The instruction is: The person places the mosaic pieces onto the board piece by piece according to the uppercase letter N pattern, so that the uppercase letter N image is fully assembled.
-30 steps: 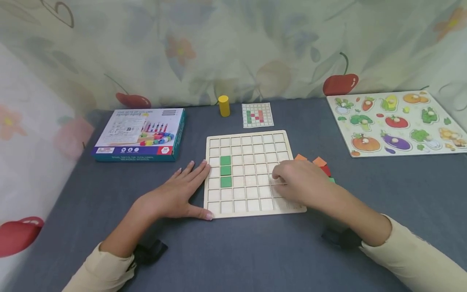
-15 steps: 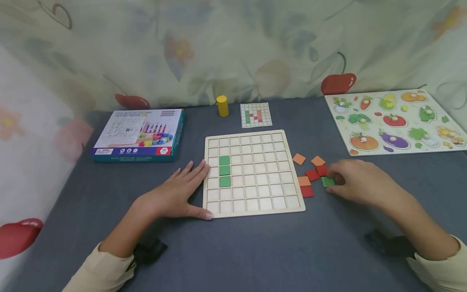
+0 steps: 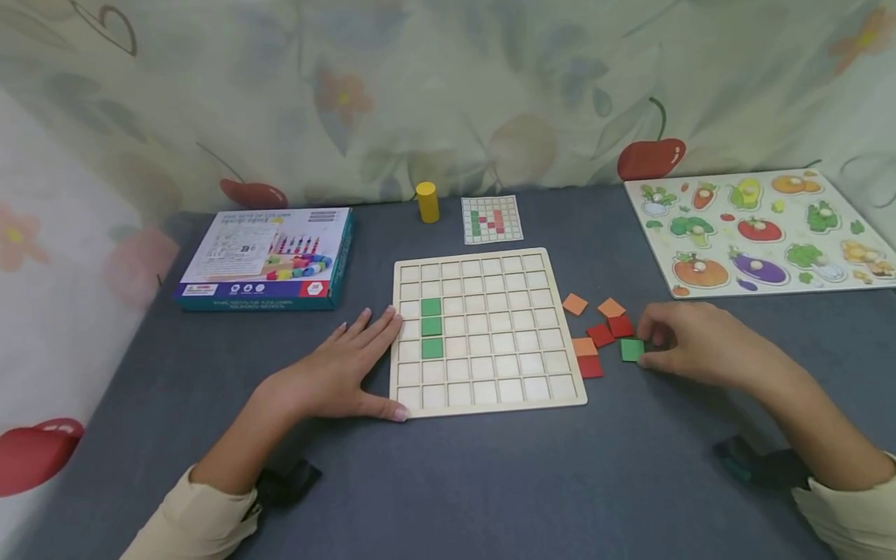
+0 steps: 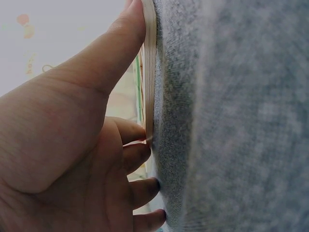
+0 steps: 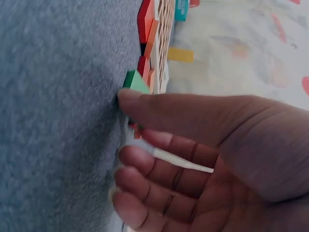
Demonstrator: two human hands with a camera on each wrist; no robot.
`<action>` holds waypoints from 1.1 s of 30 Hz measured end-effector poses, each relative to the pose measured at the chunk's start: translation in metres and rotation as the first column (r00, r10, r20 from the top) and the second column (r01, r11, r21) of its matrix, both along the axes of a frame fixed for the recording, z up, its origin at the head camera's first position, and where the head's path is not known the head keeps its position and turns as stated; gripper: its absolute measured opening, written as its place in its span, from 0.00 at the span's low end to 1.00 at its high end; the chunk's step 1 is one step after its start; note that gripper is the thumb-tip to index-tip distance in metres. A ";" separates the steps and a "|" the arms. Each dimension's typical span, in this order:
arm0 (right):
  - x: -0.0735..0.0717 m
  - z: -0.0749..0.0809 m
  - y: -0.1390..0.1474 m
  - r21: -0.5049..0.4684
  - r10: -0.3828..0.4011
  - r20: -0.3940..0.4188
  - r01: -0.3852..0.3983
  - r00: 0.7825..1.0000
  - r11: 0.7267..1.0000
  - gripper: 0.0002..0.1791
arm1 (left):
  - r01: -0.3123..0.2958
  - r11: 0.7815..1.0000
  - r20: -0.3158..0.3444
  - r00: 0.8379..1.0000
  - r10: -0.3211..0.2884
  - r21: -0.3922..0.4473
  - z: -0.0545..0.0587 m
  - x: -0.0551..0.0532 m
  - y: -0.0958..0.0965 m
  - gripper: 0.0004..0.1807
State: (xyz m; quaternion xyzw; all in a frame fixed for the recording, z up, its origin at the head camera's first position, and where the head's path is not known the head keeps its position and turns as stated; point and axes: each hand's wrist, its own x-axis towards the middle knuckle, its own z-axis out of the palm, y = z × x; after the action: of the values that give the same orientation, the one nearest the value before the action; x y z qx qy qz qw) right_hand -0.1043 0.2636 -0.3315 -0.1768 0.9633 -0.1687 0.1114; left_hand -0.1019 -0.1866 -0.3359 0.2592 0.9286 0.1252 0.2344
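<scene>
The loose green tile [image 3: 632, 350], on the counter [image 3: 490, 482] right of the grid board [image 3: 490, 323], should be pinched by opposite edges; right hand's [image 3: 700, 346] grip part-open, thumb touching, hold not discernible; left hand [image 3: 343, 373] spread at board.

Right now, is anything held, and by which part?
Right hand touches the green tile at one edge; whether it grips is unclear. Left hand rests against the board, gripping nothing.

Head view looks down at the board [image 3: 479, 324], wrist views nearer.
</scene>
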 end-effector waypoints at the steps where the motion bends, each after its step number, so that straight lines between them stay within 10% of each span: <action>1: -0.001 0.000 0.001 -0.015 -0.001 0.006 0.001 1.000 1.000 0.14 | -0.001 1.000 0.000 1.000 0.001 0.000 0.000 0.000 0.000 0.68; 20: -0.010 -0.003 0.020 -0.313 0.010 0.305 0.091 0.952 0.945 0.06 | -0.008 1.000 0.002 1.000 0.008 0.016 -0.002 0.001 -0.001 0.68; 33: -0.011 0.002 0.008 -0.366 0.038 0.349 0.099 0.936 0.925 0.07 | -0.002 1.000 -0.003 1.000 0.002 -0.003 -0.001 0.000 0.000 0.69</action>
State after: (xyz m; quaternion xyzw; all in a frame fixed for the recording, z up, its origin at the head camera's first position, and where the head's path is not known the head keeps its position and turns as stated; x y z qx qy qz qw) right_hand -0.1154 0.2720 -0.3294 -0.1469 0.8800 -0.3814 0.2420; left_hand -0.1022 -0.1871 -0.3372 0.2580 0.9294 0.1234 0.2332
